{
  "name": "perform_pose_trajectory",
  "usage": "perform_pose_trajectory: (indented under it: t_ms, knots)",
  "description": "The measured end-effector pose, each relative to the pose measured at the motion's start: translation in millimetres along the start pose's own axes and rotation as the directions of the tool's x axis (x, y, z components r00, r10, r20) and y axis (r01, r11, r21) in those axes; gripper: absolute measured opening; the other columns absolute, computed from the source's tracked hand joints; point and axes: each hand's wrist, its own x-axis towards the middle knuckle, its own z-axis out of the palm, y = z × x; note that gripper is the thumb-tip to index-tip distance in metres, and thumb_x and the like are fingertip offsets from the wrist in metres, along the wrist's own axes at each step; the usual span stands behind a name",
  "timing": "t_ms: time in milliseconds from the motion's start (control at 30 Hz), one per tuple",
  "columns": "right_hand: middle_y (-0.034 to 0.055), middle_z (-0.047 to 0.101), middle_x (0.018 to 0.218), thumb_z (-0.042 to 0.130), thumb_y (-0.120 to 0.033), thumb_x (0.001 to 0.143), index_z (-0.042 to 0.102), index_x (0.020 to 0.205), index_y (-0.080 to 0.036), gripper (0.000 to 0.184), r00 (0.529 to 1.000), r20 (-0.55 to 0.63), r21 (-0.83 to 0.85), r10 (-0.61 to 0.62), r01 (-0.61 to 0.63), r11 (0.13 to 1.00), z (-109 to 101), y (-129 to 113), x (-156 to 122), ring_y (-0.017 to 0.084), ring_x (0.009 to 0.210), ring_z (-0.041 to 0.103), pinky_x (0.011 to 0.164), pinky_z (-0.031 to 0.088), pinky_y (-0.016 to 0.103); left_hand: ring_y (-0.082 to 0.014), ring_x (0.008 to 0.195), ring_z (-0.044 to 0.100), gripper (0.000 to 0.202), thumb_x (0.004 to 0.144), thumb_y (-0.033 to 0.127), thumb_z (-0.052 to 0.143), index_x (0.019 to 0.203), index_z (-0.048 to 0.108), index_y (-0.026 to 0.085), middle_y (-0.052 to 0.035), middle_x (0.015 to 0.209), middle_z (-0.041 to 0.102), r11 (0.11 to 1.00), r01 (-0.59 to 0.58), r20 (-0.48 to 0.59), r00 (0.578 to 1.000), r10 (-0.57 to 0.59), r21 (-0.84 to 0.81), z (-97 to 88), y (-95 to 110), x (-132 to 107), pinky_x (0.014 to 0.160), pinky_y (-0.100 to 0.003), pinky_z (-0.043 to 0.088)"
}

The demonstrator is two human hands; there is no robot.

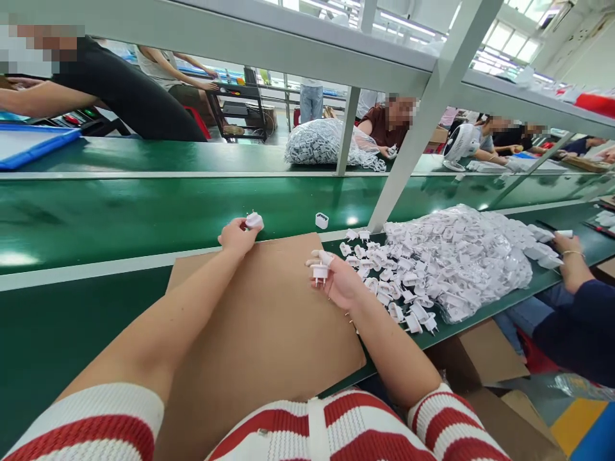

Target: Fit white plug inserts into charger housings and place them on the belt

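My left hand [237, 235] reaches over the near edge of the green conveyor belt, its fingers closed on a white plug housing [254, 221] with metal pins pointing up. My right hand [339, 280] is over the cardboard sheet [269, 320], fingers curled around a second white two-pin plug [320, 273] whose pins point down. White finger covers show on some right fingertips. Another white plug housing [321, 221] lies alone on the belt, its open side showing. Just right of my right hand, many loose white plugs [379, 275] are spread on the green bench.
A clear bag of white plug parts [471, 256] lies at the right, with a co-worker's hand [569, 246] beyond it. A steel post [413, 128] slants up from the bench. Another full bag [319, 142] sits across the belt. Open cartons [480, 352] stand below right.
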Motion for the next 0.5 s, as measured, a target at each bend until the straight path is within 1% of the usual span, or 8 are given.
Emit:
perform_pose_trajectory:
  t_ms: [67,133,233,267,333,367,433,500]
  knots:
    - [0.0033,0.074,0.091,0.085,-0.04,0.073,0.062,0.096,-0.023,0.036,0.994,-0.108,0.079,0.024,-0.016,0.997,0,14,4,0.014,0.066,0.066,0.054,0.051,0.025,-0.0371,0.113,0.063,0.038,0.078,0.038,0.078,0.109,0.068,0.017,-0.0138,0.11,0.073,0.998,0.039,-0.054,0.998,-0.036,0.054,-2.5,0,8,0.107,-0.054,0.039]
    - [0.0023,0.072,0.089,0.083,-0.035,0.073,0.061,0.091,-0.024,0.031,0.984,-0.177,0.12,0.005,0.016,0.993,-3,23,10,0.015,0.072,0.068,0.056,0.053,0.025,-0.0438,0.132,0.051,0.056,0.075,0.036,0.081,0.124,0.064,0.013,-0.0211,0.13,0.066,0.992,0.073,-0.14,0.988,-0.058,0.103,-1.5,3,8,0.113,-0.059,0.031]
    - [0.0011,0.07,0.093,0.083,-0.02,0.064,0.062,0.092,-0.024,0.035,0.979,-0.205,0.153,-0.016,0.048,0.987,-5,28,11,0.016,0.086,0.071,0.069,0.058,0.026,-0.0445,0.154,0.021,0.089,0.077,0.038,0.082,0.151,0.042,0.011,-0.0247,0.165,0.031,0.984,-0.027,-0.287,0.955,0.078,0.176,15.4,15,-3,0.123,-0.059,0.017]
    - [0.0013,0.071,0.097,0.083,-0.016,0.061,0.063,0.094,-0.024,0.039,0.98,-0.195,0.156,-0.024,0.056,0.986,-5,28,9,0.017,0.091,0.072,0.074,0.059,0.027,-0.042,0.155,0.02,0.09,0.08,0.04,0.081,0.154,0.038,0.012,-0.0227,0.167,0.028,0.972,-0.131,-0.276,0.944,0.182,0.195,25.9,22,-8,0.125,-0.055,0.015]
    - [0.0021,0.072,0.103,0.084,-0.011,0.057,0.063,0.1,-0.023,0.05,0.986,-0.157,0.137,-0.064,0.086,0.987,-3,28,5,0.019,0.1,0.074,0.081,0.06,0.029,-0.0387,0.15,0.032,0.085,0.084,0.046,0.079,0.153,0.041,0.013,-0.0206,0.162,0.039,0.92,-0.345,-0.146,0.916,0.373,0.185,52.6,39,-19,0.124,-0.049,0.021]
    - [0.0024,0.072,0.106,0.084,-0.012,0.056,0.062,0.104,-0.023,0.054,0.985,-0.142,0.114,-0.098,0.114,0.987,-1,27,3,0.02,0.102,0.075,0.083,0.061,0.031,-0.0385,0.147,0.037,0.085,0.084,0.05,0.08,0.151,0.044,0.013,-0.0205,0.157,0.046,0.903,-0.401,-0.058,0.908,0.414,0.156,67.0,48,-23,0.123,-0.048,0.025]
    - [0.0021,0.072,0.108,0.087,-0.014,0.056,0.057,0.109,-0.025,0.062,0.972,-0.148,0.049,-0.184,0.193,0.98,1,24,0,0.022,0.099,0.077,0.084,0.062,0.034,-0.0411,0.143,0.041,0.093,0.076,0.057,0.086,0.148,0.048,0.012,-0.0221,0.151,0.053,0.926,-0.36,0.07,0.932,0.354,0.114,93.4,67,-28,0.119,-0.048,0.03]
    - [0.0016,0.073,0.108,0.09,-0.015,0.053,0.054,0.108,-0.026,0.068,0.95,-0.173,-0.026,-0.262,0.261,0.965,2,20,-1,0.022,0.093,0.078,0.083,0.062,0.036,-0.0442,0.136,0.047,0.087,0.072,0.057,0.089,0.139,0.056,0.012,-0.0237,0.142,0.06,0.961,-0.257,0.123,0.962,0.243,0.107,110.9,82,-28,0.114,-0.051,0.034]
